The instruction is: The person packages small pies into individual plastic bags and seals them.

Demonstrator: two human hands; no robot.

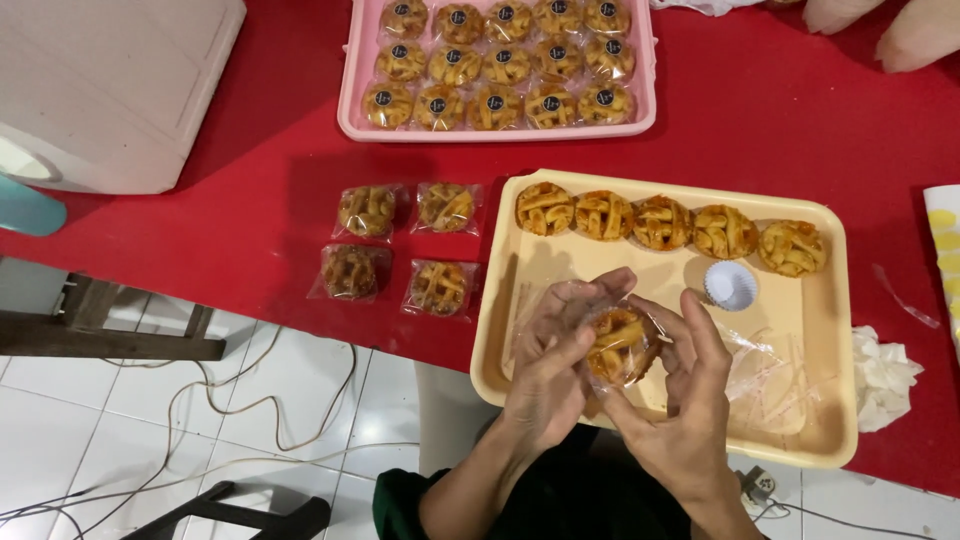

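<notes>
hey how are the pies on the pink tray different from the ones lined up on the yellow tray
The pies on the pink tray are each wrapped in clear plastic with a dark round sticker; the pies on the yellow tray are bare. The pink tray holds three full rows of five, the yellow tray a single row of five along its far edge. Both sets are small, round and golden, with lattice tops.

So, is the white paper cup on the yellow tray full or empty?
Empty. The white paper cup sits upright on the yellow tray below the row of unwrapped tarts, and only its white pleated inside shows.
</notes>
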